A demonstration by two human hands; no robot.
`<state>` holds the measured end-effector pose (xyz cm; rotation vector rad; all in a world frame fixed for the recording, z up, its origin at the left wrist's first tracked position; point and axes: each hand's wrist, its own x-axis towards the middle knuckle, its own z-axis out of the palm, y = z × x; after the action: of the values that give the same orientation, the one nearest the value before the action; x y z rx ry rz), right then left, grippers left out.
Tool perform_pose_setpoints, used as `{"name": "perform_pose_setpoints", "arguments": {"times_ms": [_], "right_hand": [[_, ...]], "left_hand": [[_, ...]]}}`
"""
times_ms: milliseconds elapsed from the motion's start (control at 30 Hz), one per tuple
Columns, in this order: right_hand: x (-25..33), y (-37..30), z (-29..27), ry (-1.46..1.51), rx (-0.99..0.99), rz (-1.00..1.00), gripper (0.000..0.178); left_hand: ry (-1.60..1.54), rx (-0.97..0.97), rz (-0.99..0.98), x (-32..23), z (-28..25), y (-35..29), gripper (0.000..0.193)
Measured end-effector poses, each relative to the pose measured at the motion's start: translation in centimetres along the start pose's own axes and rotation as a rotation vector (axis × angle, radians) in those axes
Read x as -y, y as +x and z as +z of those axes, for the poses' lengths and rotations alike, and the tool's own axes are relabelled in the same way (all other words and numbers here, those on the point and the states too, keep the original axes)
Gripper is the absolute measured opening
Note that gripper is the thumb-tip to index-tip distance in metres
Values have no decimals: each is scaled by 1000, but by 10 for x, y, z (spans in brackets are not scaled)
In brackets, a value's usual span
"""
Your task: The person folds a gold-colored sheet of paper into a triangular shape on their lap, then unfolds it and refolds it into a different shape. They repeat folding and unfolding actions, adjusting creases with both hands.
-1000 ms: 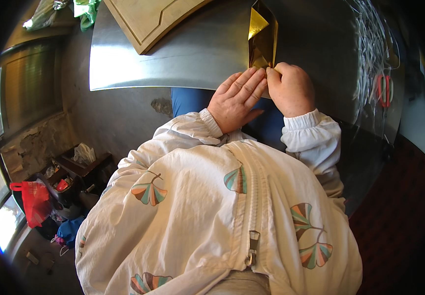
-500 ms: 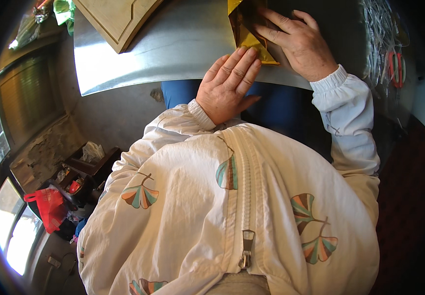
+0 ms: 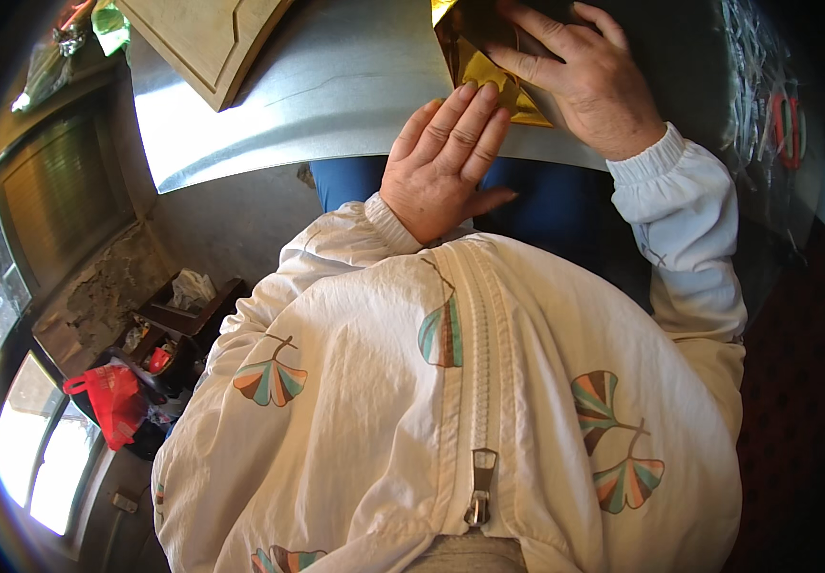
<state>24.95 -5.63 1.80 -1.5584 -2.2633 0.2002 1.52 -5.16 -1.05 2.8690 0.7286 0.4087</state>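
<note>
A shiny gold foil sheet [image 3: 481, 72] lies on the metal tabletop [image 3: 336, 91], creased and running out past the top of the view. My left hand [image 3: 446, 158] is at the table's near edge, back upward and fingers stretched out; its fingertips touch the foil's near-left part. My right hand [image 3: 589, 81] rests on the right side of the foil with its fingers spread, pressing it against the table. Part of the foil is hidden under the right hand and fingers.
A wooden board [image 3: 207, 43] with a grooved border sits on the table to the left. At the right are a bundle of clear plastic strips [image 3: 751, 81] and red-handled scissors [image 3: 788, 129]. A red plastic bag [image 3: 111, 401] hangs by a dark cabinet, lower left.
The view has shifted slightly, so the board and scissors appear a little displaced. Both hands keep nearly the same pose on the foil; the right fingers sit slightly farther up.
</note>
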Motion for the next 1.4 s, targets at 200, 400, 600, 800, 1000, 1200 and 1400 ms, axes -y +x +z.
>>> {"name": "perform_pose_setpoints", "arguments": {"times_ms": [200, 400, 600, 800, 1000, 1200, 1400], "right_hand": [[0, 0, -2, 4, 2, -4, 32], [0, 1, -2, 25, -7, -5, 32], [-1, 0, 1, 38, -31, -7, 31], [-4, -1, 7, 50, -76, -22, 30], [0, 2, 3, 20, -50, 3, 31], [-2, 1, 5, 3, -53, -18, 34], [1, 1, 4, -38, -17, -29, 35]], "left_hand": [[43, 15, 0, -1, -1, 1, 85], [56, 27, -10, -2, -2, 2, 85], [95, 32, -28, -4, -2, 2, 86], [129, 51, -43, -5, -2, 3, 86], [127, 58, -38, -3, -3, 3, 86], [125, 41, -37, -3, -1, 3, 86], [117, 34, -38, -3, -1, 2, 86]]}}
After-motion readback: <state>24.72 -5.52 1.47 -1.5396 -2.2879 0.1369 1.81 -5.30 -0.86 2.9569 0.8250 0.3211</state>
